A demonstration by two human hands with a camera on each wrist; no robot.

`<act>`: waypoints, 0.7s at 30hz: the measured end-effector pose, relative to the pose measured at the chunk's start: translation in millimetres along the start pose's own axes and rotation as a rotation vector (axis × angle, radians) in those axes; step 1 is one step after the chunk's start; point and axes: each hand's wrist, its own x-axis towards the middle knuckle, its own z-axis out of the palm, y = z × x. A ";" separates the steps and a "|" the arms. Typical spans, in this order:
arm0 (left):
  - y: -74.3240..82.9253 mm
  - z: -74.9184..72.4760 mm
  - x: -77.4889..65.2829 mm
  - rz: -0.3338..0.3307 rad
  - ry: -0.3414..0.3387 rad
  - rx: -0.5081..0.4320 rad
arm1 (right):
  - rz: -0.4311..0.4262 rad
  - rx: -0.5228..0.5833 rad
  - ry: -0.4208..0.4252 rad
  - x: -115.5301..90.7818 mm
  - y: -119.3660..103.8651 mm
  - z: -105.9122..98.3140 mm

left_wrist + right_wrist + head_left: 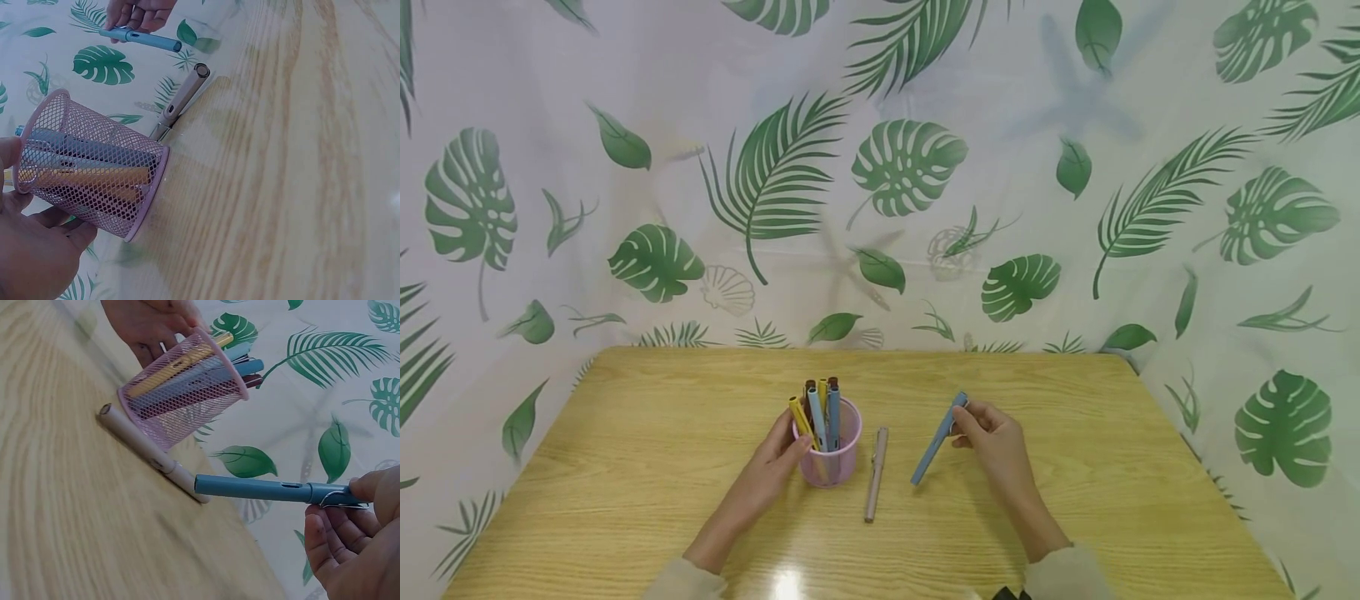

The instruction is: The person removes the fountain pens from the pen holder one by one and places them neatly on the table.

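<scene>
Right hand [997,443] is pinching a blue pen [937,443] by its cap end, thumb against fingers, and holding it tilted just right of a grey pen [876,477] that's lying on the table [625,475]. Left hand [772,464] is curling round the left side of a pink mesh cup [848,460] of pens. Pen's looking light, stiff, maybe a bit slippery, so I'd be gripping by the clip.

A pale backdrop [1000,183] printed with green leaves [1097,33] encloses a wood-grained table [625,467] behind and on both sides, a bright reflection [787,582] marking its near surface.
</scene>
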 end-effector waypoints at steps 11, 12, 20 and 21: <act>-2.0 -0.5 0.2 0.020 -0.023 -0.034 | 0.062 -0.008 -0.003 -3.2 12.5 16.4; -2.5 -0.6 0.3 0.025 -0.027 -0.041 | 0.065 -0.011 -0.002 -3.6 13.2 17.9; -3.9 -0.1 0.8 0.031 -0.025 -0.044 | 0.097 -0.044 -0.013 -7.6 18.7 28.7; -3.8 0.0 0.7 0.032 -0.026 -0.045 | 0.098 -0.053 -0.013 -7.7 19.2 30.1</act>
